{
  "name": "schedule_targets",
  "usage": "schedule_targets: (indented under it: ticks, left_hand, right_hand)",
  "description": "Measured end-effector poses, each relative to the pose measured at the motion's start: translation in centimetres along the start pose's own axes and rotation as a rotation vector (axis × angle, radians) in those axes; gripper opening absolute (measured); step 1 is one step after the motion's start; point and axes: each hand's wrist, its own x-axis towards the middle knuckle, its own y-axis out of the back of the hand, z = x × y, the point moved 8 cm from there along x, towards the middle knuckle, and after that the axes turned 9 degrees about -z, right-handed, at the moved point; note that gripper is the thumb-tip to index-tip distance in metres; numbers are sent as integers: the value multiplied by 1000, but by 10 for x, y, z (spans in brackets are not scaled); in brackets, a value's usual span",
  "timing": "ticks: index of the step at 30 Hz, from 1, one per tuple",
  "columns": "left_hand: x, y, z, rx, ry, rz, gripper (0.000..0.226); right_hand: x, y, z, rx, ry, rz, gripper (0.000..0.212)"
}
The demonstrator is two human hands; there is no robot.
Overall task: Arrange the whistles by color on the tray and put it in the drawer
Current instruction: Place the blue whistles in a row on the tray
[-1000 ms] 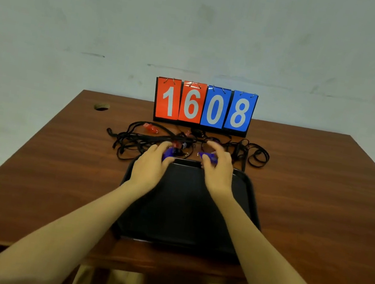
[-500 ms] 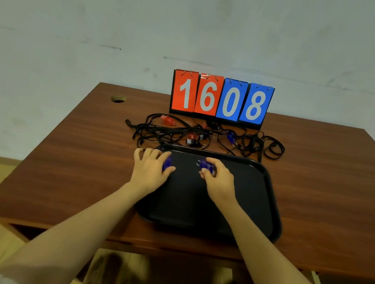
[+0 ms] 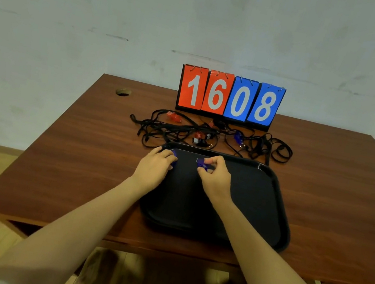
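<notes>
Both hands have come back from the lanyard tangle (image 3: 171, 130) beyond the fingers, the left hand (image 3: 154, 170) pinching a blue whistle (image 3: 174, 153) and the right hand (image 3: 215, 178) a second blue whistle (image 3: 202, 162), held over the black tray (image 3: 254, 203) at its far end, likely starting the blue group.

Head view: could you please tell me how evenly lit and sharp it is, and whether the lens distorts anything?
In the head view the light is soft and even on the table; a faint sheen lines the tray's far rim; the scoreboard digits read sharply; the blue whistle in the right hand looks slightly smeared, the one in the left hand mostly hidden; the wide lens stretches the forearms.
</notes>
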Motion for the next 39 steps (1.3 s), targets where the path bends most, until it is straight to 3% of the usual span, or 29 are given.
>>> schedule_targets:
  ticks: [11, 18, 26, 39]
  left_hand:
    - [15, -4, -23, -116, 189, -86, 34]
    - [16, -2, -21, -137, 225, -79, 34]
    - [15, -3, -20, -121, 243, -78, 37]
    - [13, 1, -17, -136, 272, -118, 37]
  right_hand:
    - [20, -31, 1, -16, -95, -136, 26]
    - [31, -46, -4, -74, -10, -131, 21]
    - [43, -56, -2, -325, 53, -143, 16]
    - [36, -56, 2, -353, 166, -49, 37]
